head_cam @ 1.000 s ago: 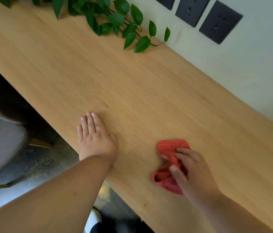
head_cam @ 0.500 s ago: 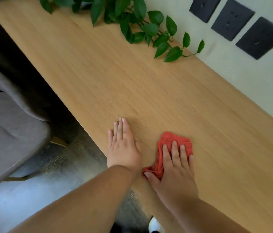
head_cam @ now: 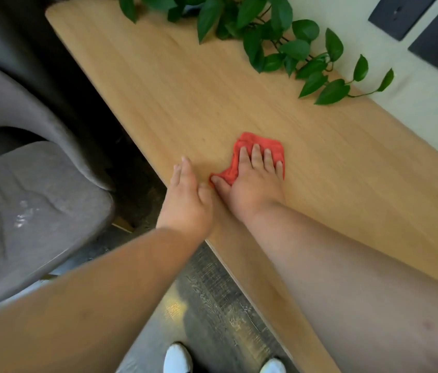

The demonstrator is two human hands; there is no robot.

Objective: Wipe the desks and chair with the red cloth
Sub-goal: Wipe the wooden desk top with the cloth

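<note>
Mid-wipe on the wooden desk [head_cam: 266, 125]: my right hand [head_cam: 255, 184] lies flat on the red cloth [head_cam: 250, 144], fingers straight and spread, pressing rather than clutching it. The cloth is bunched under the palm, showing past the fingertips and out by the thumb. My left hand [head_cam: 185, 200] rests open just beside the right, near the desk's front edge, holding nothing.

By my reading the job is in its early or middle stretch. The pictures cannot show which parts of the desk are clean; beyond the fingertips a long run of board leads to the trailing plant [head_cam: 279, 47] by the wall. The grey chair [head_cam: 24, 205], left of my left hand, looks untouched.

The crumpled cloth's long axis runs slantwise, from the thumb side to the far corner beyond the little finger.
</note>
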